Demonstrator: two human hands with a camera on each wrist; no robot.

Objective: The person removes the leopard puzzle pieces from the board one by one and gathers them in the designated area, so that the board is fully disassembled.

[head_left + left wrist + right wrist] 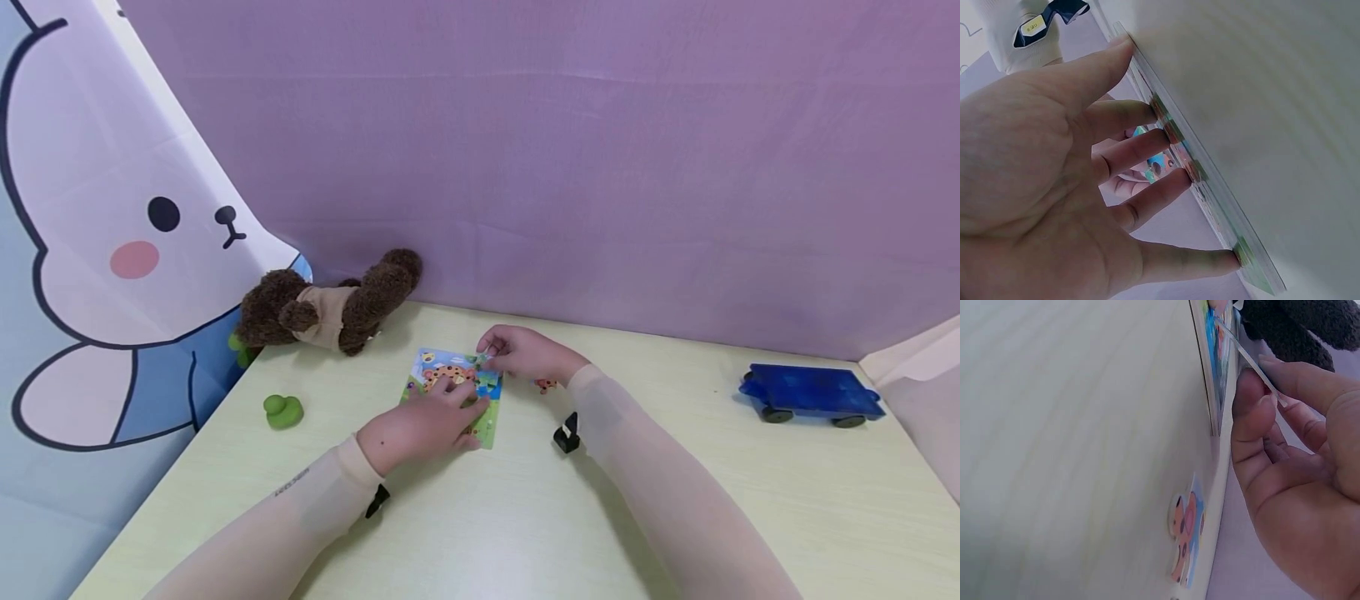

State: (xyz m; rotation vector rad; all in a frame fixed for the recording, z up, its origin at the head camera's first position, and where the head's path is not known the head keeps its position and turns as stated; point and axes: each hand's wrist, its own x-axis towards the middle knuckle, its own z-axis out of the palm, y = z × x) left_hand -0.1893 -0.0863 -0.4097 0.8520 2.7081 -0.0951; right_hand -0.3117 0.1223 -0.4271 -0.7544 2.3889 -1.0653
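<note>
A small jigsaw puzzle board with a spotted cartoon animal, blue sky and green grass lies flat on the table. My left hand rests on it with spread, mostly straight fingers; in the left wrist view the fingertips touch its face and the thumb is at its edge. At the upper right corner, my right hand pinches a thin puzzle piece between thumb and fingers. That piece is tilted, its lower end at the board's surface. A loose orange-and-blue puzzle piece lies right of the board, partly behind the right wrist in the head view.
A brown plush bear lies at the back left by the purple backdrop. Nearer, a green toy duck sits on the left of the table. A blue toy wagon stands far right.
</note>
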